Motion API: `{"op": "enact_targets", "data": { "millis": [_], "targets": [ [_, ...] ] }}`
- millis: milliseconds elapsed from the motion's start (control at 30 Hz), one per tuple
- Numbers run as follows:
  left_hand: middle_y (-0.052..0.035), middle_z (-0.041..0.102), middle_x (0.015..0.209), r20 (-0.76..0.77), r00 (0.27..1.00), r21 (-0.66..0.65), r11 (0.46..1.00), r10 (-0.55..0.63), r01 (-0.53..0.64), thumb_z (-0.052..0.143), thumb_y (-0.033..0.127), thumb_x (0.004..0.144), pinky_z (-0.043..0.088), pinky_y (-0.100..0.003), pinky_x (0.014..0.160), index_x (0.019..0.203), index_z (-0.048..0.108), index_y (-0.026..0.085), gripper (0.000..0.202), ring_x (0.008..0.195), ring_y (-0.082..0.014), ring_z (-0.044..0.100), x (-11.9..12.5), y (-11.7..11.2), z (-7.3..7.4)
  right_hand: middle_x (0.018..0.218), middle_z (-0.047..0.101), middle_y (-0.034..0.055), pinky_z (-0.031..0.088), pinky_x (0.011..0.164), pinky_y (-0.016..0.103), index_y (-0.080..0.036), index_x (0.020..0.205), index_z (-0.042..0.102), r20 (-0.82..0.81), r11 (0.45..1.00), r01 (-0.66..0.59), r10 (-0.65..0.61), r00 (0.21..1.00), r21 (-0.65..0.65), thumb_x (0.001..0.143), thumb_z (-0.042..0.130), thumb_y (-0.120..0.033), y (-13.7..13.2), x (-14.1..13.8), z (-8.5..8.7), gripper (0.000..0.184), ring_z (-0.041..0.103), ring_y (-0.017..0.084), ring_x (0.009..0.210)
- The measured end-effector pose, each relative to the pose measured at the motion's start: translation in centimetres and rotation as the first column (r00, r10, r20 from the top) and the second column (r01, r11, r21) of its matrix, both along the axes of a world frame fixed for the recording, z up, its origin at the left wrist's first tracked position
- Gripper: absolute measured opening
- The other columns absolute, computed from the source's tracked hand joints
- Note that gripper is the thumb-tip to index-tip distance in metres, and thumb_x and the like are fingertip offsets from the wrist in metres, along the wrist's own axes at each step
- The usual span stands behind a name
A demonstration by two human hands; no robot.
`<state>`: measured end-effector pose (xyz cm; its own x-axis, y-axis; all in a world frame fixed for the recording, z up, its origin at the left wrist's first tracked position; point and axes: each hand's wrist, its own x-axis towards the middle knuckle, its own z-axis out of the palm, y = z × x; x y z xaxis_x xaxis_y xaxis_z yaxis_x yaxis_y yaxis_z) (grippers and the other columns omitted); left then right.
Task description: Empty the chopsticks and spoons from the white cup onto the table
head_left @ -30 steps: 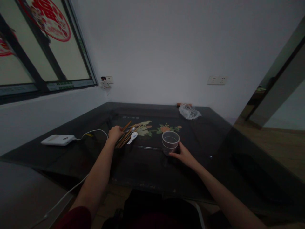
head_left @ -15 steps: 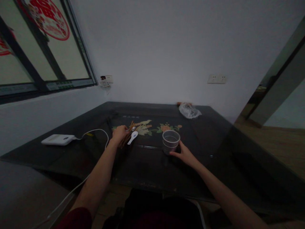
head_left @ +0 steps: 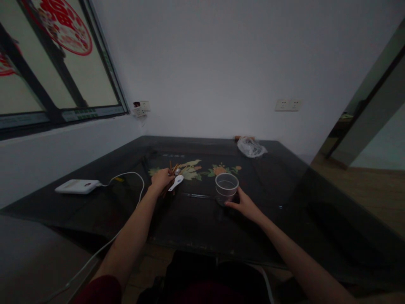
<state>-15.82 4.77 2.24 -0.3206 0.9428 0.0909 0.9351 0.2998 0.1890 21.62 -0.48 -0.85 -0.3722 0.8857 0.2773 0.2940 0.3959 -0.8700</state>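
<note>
Cup (head_left: pixel 225 196) stood upright on counter (head_left: pixel 196 223), mouth up, axis vertical; held at its right side by right hand (head_left: pixel 246 206), fingers part-spread round the wall. Judged light, thin, easily dented; best held low. Chopsticks (head_left: pixel 174 168) laid left of cup, long axis fore-and-aft, far ends slightly rightward; probably stiff, apt to roll. Left hand (head_left: pixel 160 180) curled over them; whether gripped cannot be told

Head cam — fwd/down at hands (head_left: pixel 247 206)
</note>
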Motion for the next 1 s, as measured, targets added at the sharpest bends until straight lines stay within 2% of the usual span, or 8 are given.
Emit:
{"op": "enact_targets", "data": {
  "millis": [267,733,1000],
  "targets": [
    [-0.0101,0.065,0.110,-0.027,1.000,-0.007,1.000,-0.014,0.014,0.057,0.032,0.074,0.047,-0.029,0.076,0.103,0.062,0.022,0.031,0.100,-0.0268,0.061,0.37,-0.11,0.25,0.129,0.055,0.0124,0.033,0.107,0.045,-0.019,0.126,0.044,0.010,1.000,0.002,-0.002,1.000,0.000,0.068,0.073,-0.035,-0.01,-0.04,0.13,0.067,0.046,0.028,0.125],
    [-0.0112,0.066,0.105,-0.003,1.000,-0.013,1.000,-0.015,0.015,0.060,0.030,0.070,0.047,-0.031,0.074,0.094,0.064,0.021,0.027,0.096,-0.0278,0.062,0.16,-0.07,-0.03,0.129,0.054,0.0117,0.034,0.107,0.046,-0.021,0.127,0.045,0.006,1.000,0.000,0.000,1.000,0.019,0.068,0.073,-0.034,0.15,-0.01,-0.10,0.067,0.046,0.028,0.125],
    [-0.0152,0.067,0.103,0.000,1.000,-0.026,1.000,0.008,-0.008,0.058,0.031,0.073,0.047,-0.032,0.074,0.092,0.068,0.018,0.025,0.096,-0.0295,0.062,0.05,0.10,0.06,0.132,0.052,0.0119,0.034,0.107,0.044,-0.021,0.127,0.043,-0.028,0.999,-0.033,0.034,0.999,0.006,0.068,0.074,-0.034,0.37,0.07,-0.35,0.068,0.046,0.027,0.126]
  ]
}}
